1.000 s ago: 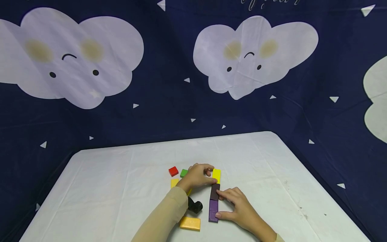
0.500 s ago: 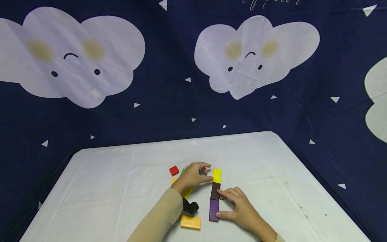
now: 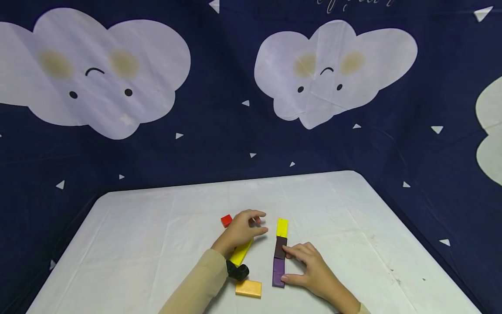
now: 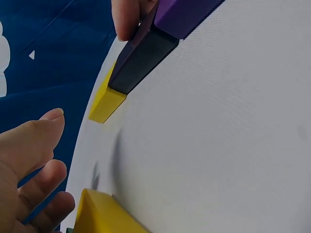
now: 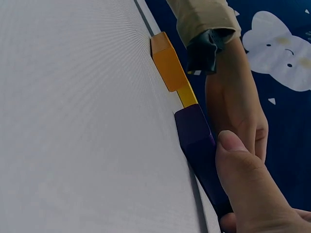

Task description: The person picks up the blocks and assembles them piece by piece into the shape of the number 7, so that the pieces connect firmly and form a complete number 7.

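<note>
Head: left hand (image 3: 238,229), fingers released, apart from yellow block (image 3: 282,227) at its three o'clock on worktop (image 3: 353,226); right hand (image 3: 313,271), fingers loosely spread, touches brown block (image 3: 280,247) and purple block (image 3: 278,271), six o'clock of yellow | Left wrist: yellow block abuts brown block, two o'clock from left hand | Right wrist: right hand's thumb against purple block; other fingers' contact unclear

We can read no words or numbers: the pale cursive lettering (image 3: 354,3) on the dark blue fabric backdrop (image 3: 219,100) is cut off by the head view's top edge, leaving only partial strokes.
</note>
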Demonstrator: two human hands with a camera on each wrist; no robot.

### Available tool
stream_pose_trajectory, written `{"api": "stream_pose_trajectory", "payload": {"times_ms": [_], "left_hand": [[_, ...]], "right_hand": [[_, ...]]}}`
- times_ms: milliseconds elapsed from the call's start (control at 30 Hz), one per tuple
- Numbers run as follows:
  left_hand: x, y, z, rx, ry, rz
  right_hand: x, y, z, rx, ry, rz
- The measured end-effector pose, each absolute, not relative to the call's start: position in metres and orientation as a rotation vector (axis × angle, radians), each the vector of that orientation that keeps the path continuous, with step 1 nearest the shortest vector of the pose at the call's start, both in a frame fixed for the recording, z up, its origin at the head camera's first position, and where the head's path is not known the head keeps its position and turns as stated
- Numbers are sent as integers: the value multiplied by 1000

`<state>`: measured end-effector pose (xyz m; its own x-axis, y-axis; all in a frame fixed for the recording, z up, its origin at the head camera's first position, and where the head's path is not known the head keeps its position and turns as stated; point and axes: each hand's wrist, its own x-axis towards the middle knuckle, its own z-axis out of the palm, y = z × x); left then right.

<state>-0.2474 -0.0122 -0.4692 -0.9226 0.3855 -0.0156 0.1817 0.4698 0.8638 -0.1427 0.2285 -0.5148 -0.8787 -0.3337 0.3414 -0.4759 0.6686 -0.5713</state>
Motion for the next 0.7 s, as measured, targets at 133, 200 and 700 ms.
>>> {"api": "stream_pose_trajectory", "payload": {"times_ms": [133,200,700], "left_hand": [[-245,-17,-470,478,2508,1456],[-245,-20,-471,483,2516,1456],[-237,-48,-469,611,2572,1330]], "right_hand": [[-143,229,-514,650,-2692,1010],[-143,228,-514,652,-2688,1004],[-143,228,-514,648,-2692,1000]]}}
